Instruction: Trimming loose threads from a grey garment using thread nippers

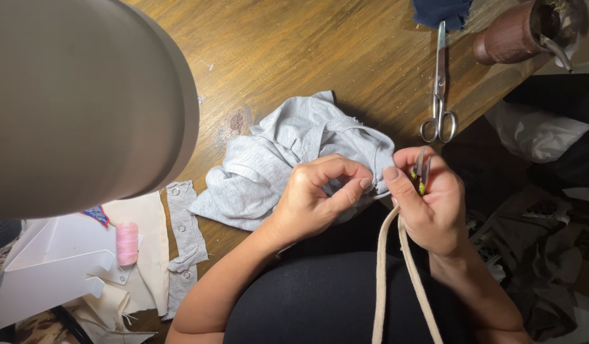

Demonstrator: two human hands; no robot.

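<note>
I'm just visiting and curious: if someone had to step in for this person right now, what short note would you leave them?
Left hand: pinching the grey garment at its edge.
Right hand: holding small thread snips at the same spot; a beige cord runs down from it.
On the wooden table: metal scissors, a grey snap strip, a pink thread spool.
Done: cannot tell. Left: the seam work under the fingers appears unfinished.

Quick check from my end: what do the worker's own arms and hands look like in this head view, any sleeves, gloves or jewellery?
Both forearms are bare up to the frame edge, with no sleeves showing. The left hand and right hand wear no gloves, and no rings, watch or bracelets show on the visible sides. The fingernails are short and unpainted. Black clothing covers the lap beneath the arms.
</note>
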